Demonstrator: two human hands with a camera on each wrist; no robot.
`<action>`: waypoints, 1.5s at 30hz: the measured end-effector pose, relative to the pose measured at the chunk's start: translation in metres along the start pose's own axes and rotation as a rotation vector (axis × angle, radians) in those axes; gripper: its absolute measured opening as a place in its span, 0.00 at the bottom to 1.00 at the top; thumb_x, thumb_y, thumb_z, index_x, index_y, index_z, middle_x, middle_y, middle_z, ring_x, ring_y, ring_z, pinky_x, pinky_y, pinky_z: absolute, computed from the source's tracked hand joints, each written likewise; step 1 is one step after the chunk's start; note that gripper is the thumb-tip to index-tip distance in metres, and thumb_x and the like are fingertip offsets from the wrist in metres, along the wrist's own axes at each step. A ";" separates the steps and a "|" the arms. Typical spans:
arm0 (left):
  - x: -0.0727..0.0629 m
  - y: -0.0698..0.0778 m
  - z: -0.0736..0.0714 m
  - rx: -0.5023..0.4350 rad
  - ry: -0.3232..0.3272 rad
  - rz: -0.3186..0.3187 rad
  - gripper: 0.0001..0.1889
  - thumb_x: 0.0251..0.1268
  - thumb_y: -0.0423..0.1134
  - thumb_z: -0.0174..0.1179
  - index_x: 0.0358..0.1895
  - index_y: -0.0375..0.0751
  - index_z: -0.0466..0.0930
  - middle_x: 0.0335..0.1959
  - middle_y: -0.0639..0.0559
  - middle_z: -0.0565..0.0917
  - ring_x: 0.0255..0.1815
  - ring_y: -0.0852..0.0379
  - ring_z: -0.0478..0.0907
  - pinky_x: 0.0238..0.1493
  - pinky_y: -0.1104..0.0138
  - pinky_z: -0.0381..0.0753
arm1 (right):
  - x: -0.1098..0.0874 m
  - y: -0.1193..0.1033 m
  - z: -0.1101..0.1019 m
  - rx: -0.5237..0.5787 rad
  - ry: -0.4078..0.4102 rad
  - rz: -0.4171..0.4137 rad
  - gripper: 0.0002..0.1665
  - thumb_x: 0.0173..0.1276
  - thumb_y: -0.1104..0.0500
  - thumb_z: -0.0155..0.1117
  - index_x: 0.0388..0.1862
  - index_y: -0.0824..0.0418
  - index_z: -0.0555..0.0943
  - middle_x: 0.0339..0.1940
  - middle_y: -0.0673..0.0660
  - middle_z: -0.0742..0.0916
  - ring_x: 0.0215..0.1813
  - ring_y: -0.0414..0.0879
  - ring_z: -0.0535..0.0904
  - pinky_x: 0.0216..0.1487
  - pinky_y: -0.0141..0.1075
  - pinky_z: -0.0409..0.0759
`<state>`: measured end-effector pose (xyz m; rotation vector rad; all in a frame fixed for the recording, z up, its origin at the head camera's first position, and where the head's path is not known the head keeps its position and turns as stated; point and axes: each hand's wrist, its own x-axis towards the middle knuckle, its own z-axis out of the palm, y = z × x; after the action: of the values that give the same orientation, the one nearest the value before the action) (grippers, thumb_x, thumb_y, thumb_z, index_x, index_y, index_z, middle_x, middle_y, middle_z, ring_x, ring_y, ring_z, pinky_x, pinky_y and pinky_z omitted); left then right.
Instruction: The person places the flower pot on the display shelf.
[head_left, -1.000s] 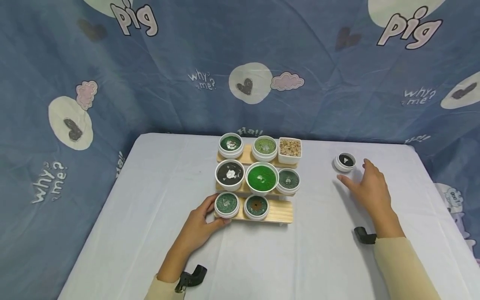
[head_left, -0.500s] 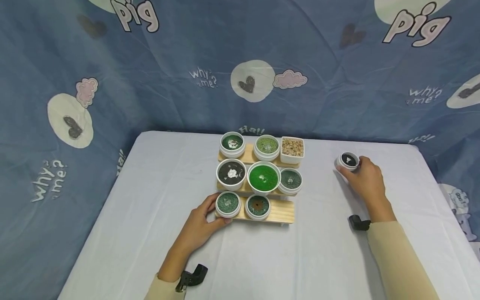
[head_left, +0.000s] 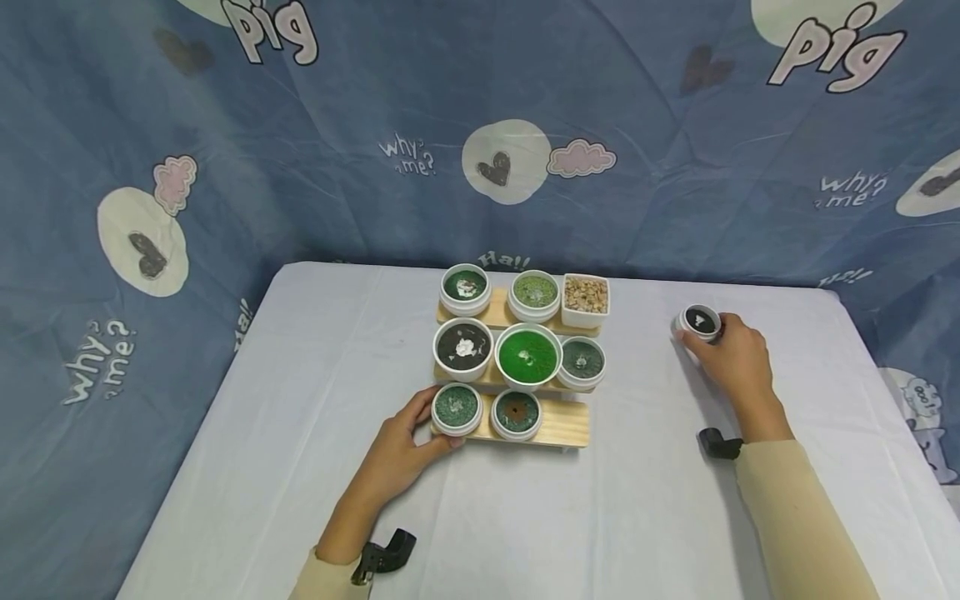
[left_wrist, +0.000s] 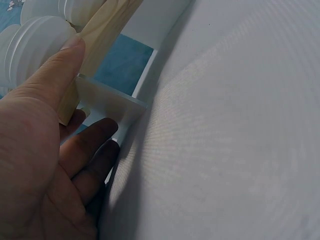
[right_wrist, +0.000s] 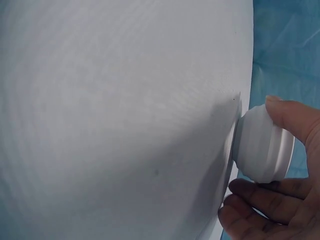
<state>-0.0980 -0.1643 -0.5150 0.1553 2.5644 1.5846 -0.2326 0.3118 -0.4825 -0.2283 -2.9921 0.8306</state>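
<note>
My right hand (head_left: 738,367) pinches a small white pot (head_left: 699,322) with a dark filling and a white spot. In the right wrist view the pot (right_wrist: 261,145) has a ridged side, with the thumb on one side and fingers on the other. My left hand (head_left: 401,454) grips the left end of the lowest step of a wooden tiered stand (head_left: 566,423), beside a white pot with speckled green filling (head_left: 456,407). In the left wrist view the thumb lies at the wooden board (left_wrist: 107,35) and the fingers curl near a translucent support (left_wrist: 110,100).
The stand's three steps carry several round white pots, among them one with bright green filling (head_left: 527,357), and a square dish of tan crumbs (head_left: 586,296). White cloth (head_left: 510,525) covers the table. A blue printed curtain (head_left: 360,100) hangs behind.
My right hand has moved in to the small dark-filled pot and taken hold of it. The left hand stays on the stand. The head view has shifted slightly.
</note>
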 end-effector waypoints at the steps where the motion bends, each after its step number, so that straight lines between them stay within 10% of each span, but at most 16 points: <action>1: 0.000 0.000 0.000 0.001 0.000 0.001 0.40 0.59 0.49 0.79 0.75 0.58 0.71 0.65 0.58 0.83 0.77 0.52 0.67 0.77 0.41 0.58 | 0.000 0.000 0.000 -0.001 0.001 -0.003 0.45 0.74 0.44 0.66 0.67 0.83 0.68 0.58 0.83 0.79 0.61 0.79 0.73 0.61 0.68 0.70; 20: 0.000 -0.004 0.000 -0.004 0.006 0.004 0.40 0.59 0.50 0.79 0.75 0.60 0.70 0.64 0.60 0.83 0.77 0.52 0.67 0.77 0.41 0.58 | -0.020 -0.011 -0.009 0.032 0.000 -0.069 0.44 0.73 0.45 0.68 0.67 0.81 0.69 0.55 0.81 0.81 0.58 0.75 0.76 0.59 0.66 0.73; 45: 0.000 -0.002 0.000 -0.002 -0.004 -0.006 0.39 0.60 0.51 0.78 0.75 0.59 0.70 0.67 0.58 0.82 0.77 0.49 0.67 0.76 0.40 0.60 | -0.144 -0.092 -0.006 0.125 -0.173 -0.299 0.36 0.64 0.51 0.81 0.64 0.69 0.78 0.53 0.67 0.87 0.55 0.66 0.85 0.55 0.61 0.83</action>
<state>-0.0984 -0.1653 -0.5169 0.1506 2.5574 1.5830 -0.1018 0.2159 -0.4286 0.3027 -3.0010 1.0414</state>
